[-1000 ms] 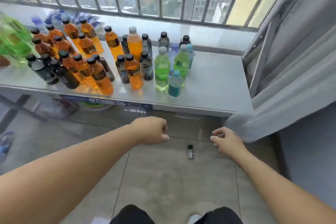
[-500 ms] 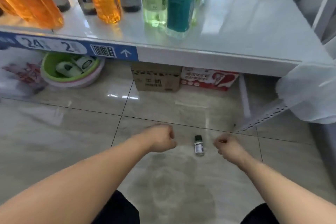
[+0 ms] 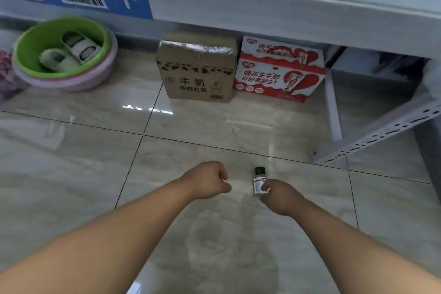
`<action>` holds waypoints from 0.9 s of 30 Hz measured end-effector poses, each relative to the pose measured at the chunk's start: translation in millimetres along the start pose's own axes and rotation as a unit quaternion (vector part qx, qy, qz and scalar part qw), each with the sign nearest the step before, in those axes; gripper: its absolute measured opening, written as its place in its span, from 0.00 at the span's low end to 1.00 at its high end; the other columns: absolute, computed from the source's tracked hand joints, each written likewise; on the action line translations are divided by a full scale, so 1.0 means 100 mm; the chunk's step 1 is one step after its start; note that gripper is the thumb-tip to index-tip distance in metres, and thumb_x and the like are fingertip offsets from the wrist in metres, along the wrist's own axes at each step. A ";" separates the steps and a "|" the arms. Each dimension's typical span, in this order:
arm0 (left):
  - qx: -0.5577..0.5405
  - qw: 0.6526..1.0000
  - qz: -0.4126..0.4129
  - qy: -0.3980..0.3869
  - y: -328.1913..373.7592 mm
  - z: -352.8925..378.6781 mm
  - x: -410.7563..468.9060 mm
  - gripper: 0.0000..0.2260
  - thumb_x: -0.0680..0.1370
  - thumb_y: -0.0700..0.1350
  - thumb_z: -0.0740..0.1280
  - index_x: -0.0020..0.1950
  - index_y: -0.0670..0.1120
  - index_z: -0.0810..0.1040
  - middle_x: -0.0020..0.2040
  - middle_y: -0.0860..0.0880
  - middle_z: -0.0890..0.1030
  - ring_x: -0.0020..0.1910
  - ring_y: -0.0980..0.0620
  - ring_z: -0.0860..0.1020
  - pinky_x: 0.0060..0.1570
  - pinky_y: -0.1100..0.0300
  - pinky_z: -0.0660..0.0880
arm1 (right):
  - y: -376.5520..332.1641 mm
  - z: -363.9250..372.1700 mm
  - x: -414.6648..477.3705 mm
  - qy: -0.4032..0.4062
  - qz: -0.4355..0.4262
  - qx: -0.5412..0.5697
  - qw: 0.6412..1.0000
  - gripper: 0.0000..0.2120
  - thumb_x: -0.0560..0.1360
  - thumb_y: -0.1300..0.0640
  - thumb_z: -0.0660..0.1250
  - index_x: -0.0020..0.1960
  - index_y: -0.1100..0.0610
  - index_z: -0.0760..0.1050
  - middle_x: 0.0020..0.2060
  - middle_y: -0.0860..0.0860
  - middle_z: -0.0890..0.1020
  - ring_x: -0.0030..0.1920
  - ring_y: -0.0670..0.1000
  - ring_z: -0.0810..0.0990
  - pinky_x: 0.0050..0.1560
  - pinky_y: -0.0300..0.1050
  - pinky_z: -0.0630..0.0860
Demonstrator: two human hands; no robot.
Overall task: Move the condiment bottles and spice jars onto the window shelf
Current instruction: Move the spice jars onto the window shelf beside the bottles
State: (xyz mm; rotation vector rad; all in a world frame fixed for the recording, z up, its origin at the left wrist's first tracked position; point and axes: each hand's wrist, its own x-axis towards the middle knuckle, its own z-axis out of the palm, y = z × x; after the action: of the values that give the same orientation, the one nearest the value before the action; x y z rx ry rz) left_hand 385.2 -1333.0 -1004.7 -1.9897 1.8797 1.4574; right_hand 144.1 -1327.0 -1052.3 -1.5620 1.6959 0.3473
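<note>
A small spice jar (image 3: 258,178) with a dark green cap and a white label stands on the tiled floor. My right hand (image 3: 279,196) reaches down to it, and its fingertips close on the jar's lower half from the right. My left hand (image 3: 207,180) hovers just left of the jar, curled into a loose fist with nothing in it. The front edge of the white window shelf (image 3: 262,19) runs across the top of the view. Only a blurred green reflection shows on the shelf's top.
Under the shelf stand a brown carton (image 3: 198,71) and a red-and-white milk carton (image 3: 279,74). A green basin (image 3: 59,48) with slippers in it sits at the left. A perforated metal shelf leg (image 3: 381,136) slants at the right, near the jar.
The view has dropped low and closer to the floor. My right hand has moved left onto the jar and closed its fingers on it. The left hand stays fisted beside it.
</note>
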 end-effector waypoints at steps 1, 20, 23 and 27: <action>0.000 1.000 -0.001 0.006 -0.02 0.02 0.04 0.14 0.72 0.53 0.75 0.55 0.52 0.81 0.52 0.54 0.81 0.53 0.52 0.81 0.58 0.54 0.79 | 0.02 0.04 0.05 -0.010 0.003 -0.007 1.000 0.09 0.78 0.54 0.66 0.56 0.55 0.79 0.59 0.55 0.81 0.57 0.57 0.80 0.51 0.43 0.73; 0.010 1.000 -0.010 -0.011 -0.21 0.25 0.37 0.15 0.74 0.55 0.73 0.58 0.54 0.79 0.54 0.55 0.82 0.55 0.51 0.81 0.60 0.52 0.78 | 0.26 0.55 0.60 -0.060 0.040 -0.029 0.997 0.25 0.80 0.50 0.66 0.75 0.47 0.68 0.69 0.61 0.67 0.67 0.62 0.73 0.68 0.45 0.71; -0.013 1.000 0.001 -0.006 -0.18 0.24 0.36 0.14 0.74 0.54 0.73 0.58 0.53 0.80 0.54 0.55 0.82 0.54 0.51 0.82 0.58 0.52 0.80 | 0.18 0.52 0.50 0.011 0.003 0.034 0.999 0.15 0.80 0.57 0.64 0.65 0.51 0.77 0.57 0.58 0.75 0.47 0.55 0.77 0.46 0.37 0.73; -0.049 0.998 0.019 0.021 -0.12 0.08 0.31 0.06 0.76 0.51 0.71 0.49 0.51 0.82 0.45 0.53 0.82 0.43 0.51 0.80 0.49 0.56 0.79 | 0.00 0.34 0.36 0.109 -0.053 0.127 0.985 0.17 0.78 0.64 0.64 0.42 0.42 0.73 0.44 0.50 0.79 0.39 0.47 0.76 0.38 0.37 0.67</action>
State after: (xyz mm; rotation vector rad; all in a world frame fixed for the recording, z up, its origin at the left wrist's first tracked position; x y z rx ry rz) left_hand 385.3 -1348.4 -1034.7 -2.0525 1.9083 1.5590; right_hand 158.4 -1330.0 -1099.0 -1.5339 1.7352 -0.0955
